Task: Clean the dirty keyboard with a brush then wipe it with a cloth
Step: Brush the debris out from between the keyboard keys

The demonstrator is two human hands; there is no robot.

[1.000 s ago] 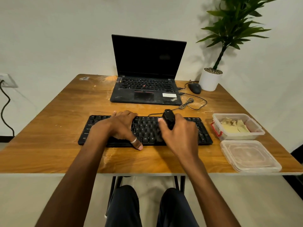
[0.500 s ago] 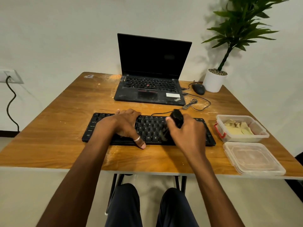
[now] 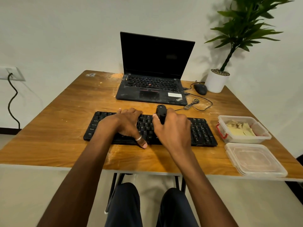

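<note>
A black keyboard (image 3: pixel 201 131) lies across the front of the wooden table (image 3: pixel 62 122). My left hand (image 3: pixel 126 123) rests flat on its left half, fingers spread over the keys and the thumb, with a silver ring, at the front edge. My right hand (image 3: pixel 173 130) grips a black brush (image 3: pixel 161 113) by its handle over the middle of the keyboard; the bristles are hidden behind the hand. A clear tub (image 3: pixel 264 134) at the right holds a yellowish cloth (image 3: pixel 237 129).
An open black laptop (image 3: pixel 152 89) stands behind the keyboard, with a mouse (image 3: pixel 200 89), a looped cable (image 3: pixel 195 104) and a white potted plant (image 3: pixel 216 81) at the back right. A clear lid (image 3: pixel 255 159) lies at the front right corner.
The right hand with the brush has shifted slightly over the middle keys. The left hand stays on the keyboard. The camera has tilted a little.
</note>
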